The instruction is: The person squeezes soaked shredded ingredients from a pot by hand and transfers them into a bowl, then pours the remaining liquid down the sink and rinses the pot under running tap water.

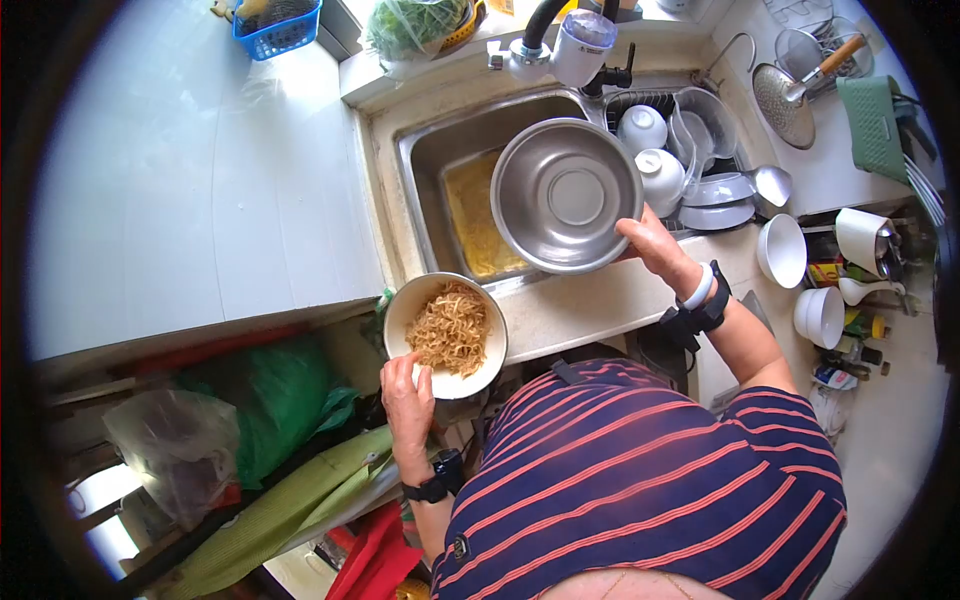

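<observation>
A white bowl (493,368) holds a heap of light brown shredded food (452,330). My left hand (407,398) grips its lower left rim, thumb toward the inside. With my right hand (655,243) I hold a wide steel basin (570,195) by its lower right rim, over the right part of the sink. The basin's inside faces up and shows nothing in it. Yellowish liquid (475,215) covers the bottom of the sink (425,165), partly hidden behind the basin.
Washed bowls (660,180) and plates (717,216) sit in a rack right of the basin. Above the sink are a faucet with a filter (583,45) and bagged greens (405,28). White bowls (782,250) stand at right; a blue basket (280,35) is top left.
</observation>
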The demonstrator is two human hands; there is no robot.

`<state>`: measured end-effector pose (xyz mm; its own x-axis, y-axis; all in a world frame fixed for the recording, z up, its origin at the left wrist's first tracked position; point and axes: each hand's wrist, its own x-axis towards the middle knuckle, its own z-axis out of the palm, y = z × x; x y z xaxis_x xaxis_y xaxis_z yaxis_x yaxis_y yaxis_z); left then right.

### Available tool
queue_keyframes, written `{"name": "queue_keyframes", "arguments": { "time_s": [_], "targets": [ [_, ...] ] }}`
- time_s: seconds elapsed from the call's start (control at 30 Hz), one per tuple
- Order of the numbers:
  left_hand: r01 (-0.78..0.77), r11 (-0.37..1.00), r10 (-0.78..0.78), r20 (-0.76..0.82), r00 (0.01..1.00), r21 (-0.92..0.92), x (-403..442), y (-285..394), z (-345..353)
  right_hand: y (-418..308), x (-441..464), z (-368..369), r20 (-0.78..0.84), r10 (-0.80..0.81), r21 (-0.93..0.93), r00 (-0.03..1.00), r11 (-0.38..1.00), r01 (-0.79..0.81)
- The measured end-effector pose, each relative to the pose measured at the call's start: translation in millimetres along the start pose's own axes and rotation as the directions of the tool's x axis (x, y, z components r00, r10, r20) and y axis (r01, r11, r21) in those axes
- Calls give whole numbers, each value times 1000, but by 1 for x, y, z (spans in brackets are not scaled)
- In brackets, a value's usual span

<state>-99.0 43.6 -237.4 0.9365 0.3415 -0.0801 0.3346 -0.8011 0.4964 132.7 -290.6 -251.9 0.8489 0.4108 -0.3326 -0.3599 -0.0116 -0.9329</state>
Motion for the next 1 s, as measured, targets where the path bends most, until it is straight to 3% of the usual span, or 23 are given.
{"name": "queue_keyframes", "arguments": {
  "time_s": [0.03,0.27,0.33,0.47,0.53,0.57,0.63,0.67,0.7,0.73,0.77,0.8,0.83,0.9,0.93,0.97,1.0],
  "targets": [
    [-3,1000,3,0,1000,3,-1,-1,1,-2,-2,0,35,74,11,997,997,-74],
    [18,1000,-19,23,1000,16,-2,0,4,28,28,-14,53,167,125,984,977,-173],
    [23,1000,-23,11,1000,13,-3,1,3,35,43,-17,40,302,143,952,942,-305],
    [72,997,-72,1,997,-3,-6,1,1,26,53,-13,-1,270,107,963,957,-269],
    [99,995,-99,13,995,2,-8,0,2,22,61,-11,-117,127,58,985,991,-121],
    [123,992,-123,26,992,4,-8,-1,2,26,71,-14,-113,128,57,985,991,-122],
    [132,991,-132,26,991,4,-8,-2,2,35,91,-22,-339,73,-213,938,965,-152],
    [137,991,-137,28,990,3,-8,-2,2,28,94,-21,-362,-30,-379,932,918,-117],
    [139,990,-139,25,990,3,-7,-3,2,34,101,-23,-359,-31,-380,933,918,-116],
    [141,990,-141,27,990,3,-7,-4,3,36,108,-19,-315,-307,-656,898,754,28],
    [142,990,-142,29,989,4,-7,-5,3,38,113,-17,-186,-545,-862,818,489,130],
    [144,990,-145,26,989,4,-7,-5,3,40,117,-15,-229,-450,-772,863,625,120],
    [147,989,-147,32,989,3,-6,-5,3,46,126,-15,-226,-450,-771,864,625,123],
    [151,989,-151,37,988,2,-7,-6,3,68,149,-17,-309,-153,-663,939,743,-97],
    [154,988,-154,37,987,5,-7,-7,3,71,155,-10,-383,-33,-611,923,758,-227],
    [158,987,-158,36,987,6,-8,-7,2,81,162,-9,-379,-37,-613,924,759,-221],
    [160,987,-160,30,987,5,-9,-11,4,94,170,-8,-378,92,-501,921,817,-287]
  ]
}}
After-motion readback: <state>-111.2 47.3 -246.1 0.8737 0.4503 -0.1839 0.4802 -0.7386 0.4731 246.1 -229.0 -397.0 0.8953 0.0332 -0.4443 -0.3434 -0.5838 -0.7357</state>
